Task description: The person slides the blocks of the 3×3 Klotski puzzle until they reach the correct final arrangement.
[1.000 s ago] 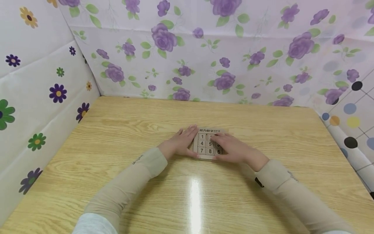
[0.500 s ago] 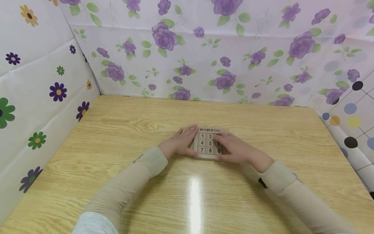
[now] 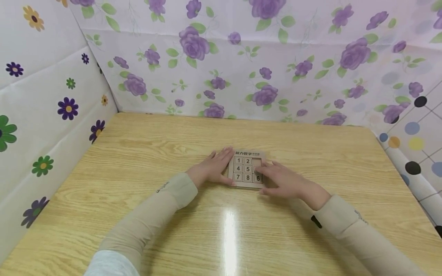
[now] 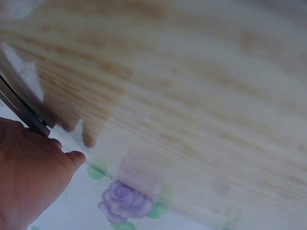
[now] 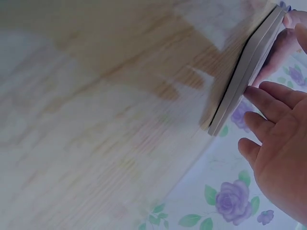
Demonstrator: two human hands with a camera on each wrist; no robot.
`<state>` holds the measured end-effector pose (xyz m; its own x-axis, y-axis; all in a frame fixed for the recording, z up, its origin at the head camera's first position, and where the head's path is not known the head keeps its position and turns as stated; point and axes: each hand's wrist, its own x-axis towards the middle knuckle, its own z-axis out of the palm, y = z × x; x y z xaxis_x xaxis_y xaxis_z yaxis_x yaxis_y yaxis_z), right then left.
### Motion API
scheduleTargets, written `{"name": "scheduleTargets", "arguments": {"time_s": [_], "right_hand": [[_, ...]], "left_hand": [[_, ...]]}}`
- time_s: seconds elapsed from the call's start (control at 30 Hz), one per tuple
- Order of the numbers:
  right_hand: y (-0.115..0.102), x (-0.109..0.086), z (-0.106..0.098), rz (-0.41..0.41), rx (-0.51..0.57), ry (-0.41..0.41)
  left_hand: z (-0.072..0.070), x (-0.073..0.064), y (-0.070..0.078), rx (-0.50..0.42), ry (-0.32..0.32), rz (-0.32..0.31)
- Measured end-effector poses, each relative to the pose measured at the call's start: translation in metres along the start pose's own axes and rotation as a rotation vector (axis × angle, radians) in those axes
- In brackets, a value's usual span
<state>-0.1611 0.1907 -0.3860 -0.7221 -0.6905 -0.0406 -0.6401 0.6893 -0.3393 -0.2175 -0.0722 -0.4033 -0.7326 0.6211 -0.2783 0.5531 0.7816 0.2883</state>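
A square number sliding puzzle [image 3: 246,184] lies flat on the table, with black digits on pale tiles. The 1 and the 2 [image 3: 248,161] fill the left and middle of its top row, and the top-right slot [image 3: 257,161] is bare. Below come 4, 5 and a tile partly covered by a fingertip, then 7, 8 and 6 [image 3: 257,178]. My left hand [image 3: 212,168] rests along the puzzle's left side, fingers extended, thumb at the lower-left corner. My right hand [image 3: 284,182] touches the middle-right tile with an extended finger, its thumb near the lower-right corner.
The wooden table [image 3: 165,145] reaches back to a purple-flowered cloth [image 3: 193,76]. Cloths with coloured flowers and dots hang at the left and right sides. A bright light reflection crosses the tabletop in front of the puzzle.
My right hand has drawn back to the right and slightly toward me, baring the top-right slot. The 2 tile, partly covered earlier, now shows fully. My left hand has stayed in place.
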Motion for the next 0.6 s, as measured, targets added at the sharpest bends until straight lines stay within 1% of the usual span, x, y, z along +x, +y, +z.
{"name": "scheduleTargets", "arguments": {"time_s": [0.3, 0.6], "right_hand": [[0.006, 0.008, 0.001, 0.019, -0.022, 0.005], [0.008, 0.016, -0.001, 0.074, -0.013, -0.007]], "left_hand": [[0.0, -0.001, 0.001, -0.009, 0.006, -0.002], [0.0, 0.0, 0.0, -0.012, 0.006, -0.001]]}}
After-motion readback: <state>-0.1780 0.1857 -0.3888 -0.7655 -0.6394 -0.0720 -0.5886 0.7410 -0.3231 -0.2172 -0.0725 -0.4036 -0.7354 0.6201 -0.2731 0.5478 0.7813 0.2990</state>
